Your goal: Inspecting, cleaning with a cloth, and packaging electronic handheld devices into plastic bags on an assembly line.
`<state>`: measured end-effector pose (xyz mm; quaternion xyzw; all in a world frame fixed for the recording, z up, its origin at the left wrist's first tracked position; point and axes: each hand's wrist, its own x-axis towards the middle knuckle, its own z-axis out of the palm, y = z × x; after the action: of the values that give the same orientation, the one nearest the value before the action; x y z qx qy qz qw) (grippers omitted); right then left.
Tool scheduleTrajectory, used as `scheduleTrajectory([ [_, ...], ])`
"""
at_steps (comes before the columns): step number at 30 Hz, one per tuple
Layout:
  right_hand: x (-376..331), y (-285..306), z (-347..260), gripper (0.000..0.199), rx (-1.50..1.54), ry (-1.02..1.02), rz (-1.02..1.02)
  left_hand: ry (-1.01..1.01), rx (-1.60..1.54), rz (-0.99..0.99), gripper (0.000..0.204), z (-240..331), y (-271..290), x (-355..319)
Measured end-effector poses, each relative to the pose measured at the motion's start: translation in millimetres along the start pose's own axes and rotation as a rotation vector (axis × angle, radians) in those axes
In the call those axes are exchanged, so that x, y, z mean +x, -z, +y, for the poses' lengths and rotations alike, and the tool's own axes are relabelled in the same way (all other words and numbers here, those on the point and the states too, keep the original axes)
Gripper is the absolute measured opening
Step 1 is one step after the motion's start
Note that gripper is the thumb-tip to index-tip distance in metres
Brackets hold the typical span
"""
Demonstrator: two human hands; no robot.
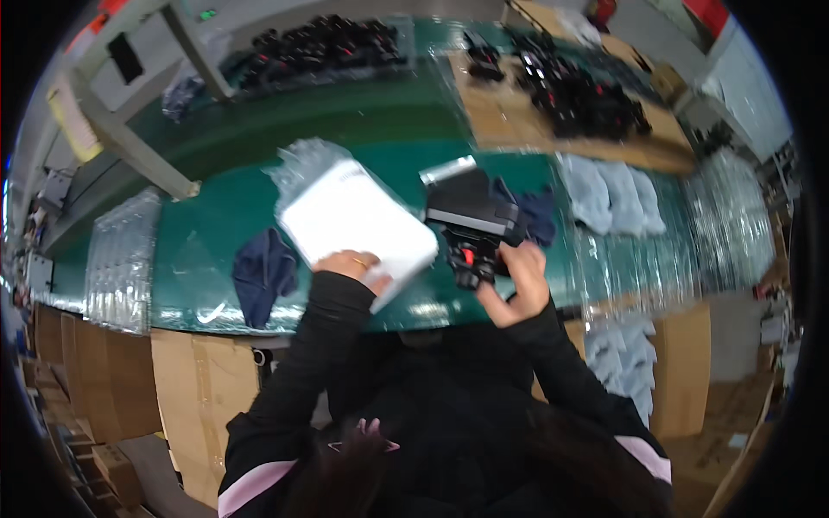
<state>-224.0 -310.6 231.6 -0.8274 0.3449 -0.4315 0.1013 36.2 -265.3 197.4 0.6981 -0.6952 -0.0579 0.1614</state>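
Note:
My left hand (pixel 348 266) is closed on the near edge of a white flat box (pixel 358 220) with rounded corners, which lies tilted on the green table. Clear plastic wrap (pixel 309 164) bunches behind the box. To the right, my right hand (pixel 521 281) grips a small black device with a red part (pixel 469 262), thumb below and fingers above. Just behind that device is a larger black case (pixel 471 207), its exact form hard to make out. Dark blue cloth pouches lie on both sides, one pouch (pixel 262 276) left of the box and another (pixel 537 214) beside the case.
Black devices (pixel 587 99) crowd a cardboard sheet (pixel 496 121) at the back right, and more black devices (pixel 324 52) stand at the back left. Grey-blue padded pouches (pixel 609 197) and clear plastic bags (pixel 730 224) lie rightward. Clear plastic trays (pixel 123 259) sit at the left; cardboard boxes (pixel 203 388) stand below.

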Motion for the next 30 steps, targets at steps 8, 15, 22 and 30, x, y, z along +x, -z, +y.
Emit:
scheduleTrajectory([
  [8,-24,5,-26,0.057,0.725,-0.560,-0.336,0.053,0.016,0.068,0.017,-8,-12,-15],
  [15,-14,-40,-29,0.053,0.589,-0.353,-0.160,0.176,-0.287,0.141,0.021,-31,-21,-4],
  [22,-1,-20,-18,0.050,0.534,-0.518,-0.261,0.143,-0.081,-0.081,0.022,-23,-15,2],
  [30,2,-42,-37,0.045,0.119,0.035,-0.461,0.259,-0.533,0.264,0.015,-27,-16,4],
])
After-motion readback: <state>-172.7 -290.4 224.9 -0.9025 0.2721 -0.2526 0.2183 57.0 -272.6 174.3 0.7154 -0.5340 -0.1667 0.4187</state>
